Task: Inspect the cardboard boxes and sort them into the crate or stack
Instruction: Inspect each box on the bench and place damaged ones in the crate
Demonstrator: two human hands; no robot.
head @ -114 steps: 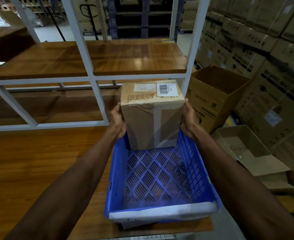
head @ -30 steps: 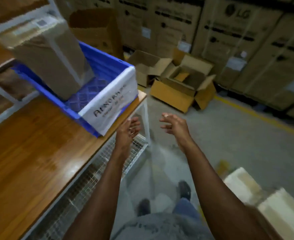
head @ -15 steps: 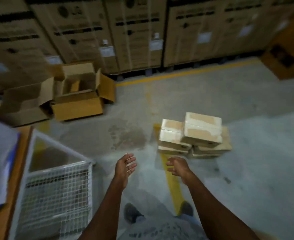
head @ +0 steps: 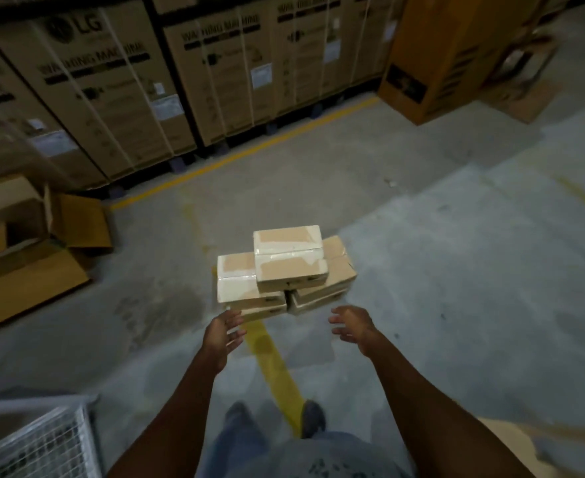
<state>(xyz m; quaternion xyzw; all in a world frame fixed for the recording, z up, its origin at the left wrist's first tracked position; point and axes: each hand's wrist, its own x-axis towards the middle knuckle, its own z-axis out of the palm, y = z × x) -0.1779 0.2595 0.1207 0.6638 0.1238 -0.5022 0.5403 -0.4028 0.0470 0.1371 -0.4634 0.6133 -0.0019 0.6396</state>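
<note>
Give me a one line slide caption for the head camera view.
Both empty hands, left hand and right hand, reach toward a stack of taped cardboard boxes on the warehouse floor.

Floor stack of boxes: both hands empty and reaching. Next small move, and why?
Probably lower both hands onto the sides of the top box and grip it. The left hand and right hand are open, palms facing each other, just short of the floor stack. That box sits highest with nothing on it, so it should lift without disturbing the others.
</note>
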